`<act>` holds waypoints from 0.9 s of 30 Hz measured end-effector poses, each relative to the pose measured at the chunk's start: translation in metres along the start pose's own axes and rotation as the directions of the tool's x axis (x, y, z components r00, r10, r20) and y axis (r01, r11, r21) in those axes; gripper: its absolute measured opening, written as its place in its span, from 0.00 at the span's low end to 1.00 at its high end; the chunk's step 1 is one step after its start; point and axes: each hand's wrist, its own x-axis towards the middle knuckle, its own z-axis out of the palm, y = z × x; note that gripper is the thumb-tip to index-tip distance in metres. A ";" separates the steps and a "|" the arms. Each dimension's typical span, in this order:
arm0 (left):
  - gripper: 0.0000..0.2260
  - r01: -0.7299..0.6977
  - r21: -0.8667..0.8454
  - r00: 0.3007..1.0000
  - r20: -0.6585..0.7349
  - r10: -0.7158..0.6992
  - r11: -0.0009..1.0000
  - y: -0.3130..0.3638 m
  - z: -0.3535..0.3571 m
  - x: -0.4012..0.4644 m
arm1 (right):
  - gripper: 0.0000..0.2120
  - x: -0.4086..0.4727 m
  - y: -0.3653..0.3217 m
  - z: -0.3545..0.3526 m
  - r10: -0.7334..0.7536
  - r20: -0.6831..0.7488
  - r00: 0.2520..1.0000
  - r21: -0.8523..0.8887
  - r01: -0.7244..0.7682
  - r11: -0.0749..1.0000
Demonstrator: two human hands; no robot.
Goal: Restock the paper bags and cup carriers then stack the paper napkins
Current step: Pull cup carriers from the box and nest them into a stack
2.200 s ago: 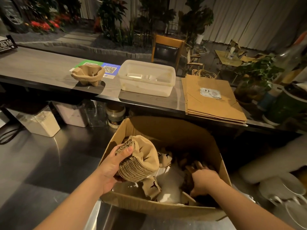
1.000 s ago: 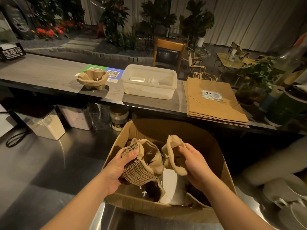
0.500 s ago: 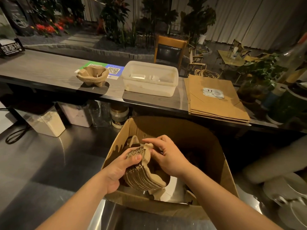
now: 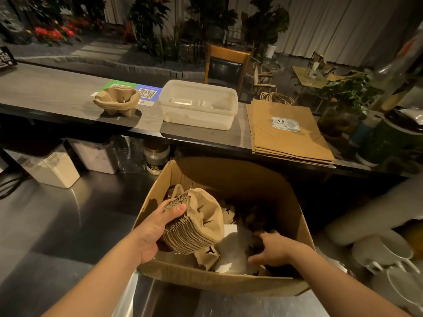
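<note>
Reaching into the cardboard box w/ my right hand, I'm after more loose cup carriers down at the box's right side. Its fingers are spread and curled down over the dark clutter near the bottom; I can't tell whether they've closed on anything yet, too dim and partly hidden. My left hand is clamped on the nested stack of cup carriers, thumb across the ragged edges on top, other fingers wrapped under. Stack is held above the box's left half, tilted, its stacking axis running from low-left near my palm up toward the box's centre, open cup side facing right.

Key relation as I read it: whatever the right hand pulls out has to travel up and left to meet the open face of that stack, so the right hand is the nearer one to the loose pieces, and the left just presents the stack. One torn carrier piece lies right under the stack, betw. both hands.

Drop-off is well apart: a lone cup carrier sits on the upper tabletop nr its front edge, left of the plastic tub. Paper bags lie flat, stacked, at that tabletop's right end. No napkins that I can ID.
</note>
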 end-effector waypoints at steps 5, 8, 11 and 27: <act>0.51 0.004 0.003 1.000 0.010 -0.004 1.000 0.001 0.000 0.000 | 0.48 0.001 0.003 0.012 -0.005 0.042 0.999 0.003 0.005 1.000; 0.49 0.020 -0.007 1.000 0.010 -0.020 1.000 0.003 0.004 -0.002 | 0.43 0.004 0.006 0.016 -0.021 0.077 0.997 -0.049 0.025 0.998; 0.48 0.025 -0.005 1.000 0.001 -0.025 1.000 0.002 0.003 -0.003 | 0.38 0.005 0.005 0.018 -0.033 0.059 0.998 -0.050 0.036 0.998; 0.51 0.018 0.003 1.000 -0.016 -0.018 1.000 0.004 0.001 -0.003 | 0.09 -0.023 -0.026 -0.023 0.105 -0.451 0.886 0.814 0.361 0.454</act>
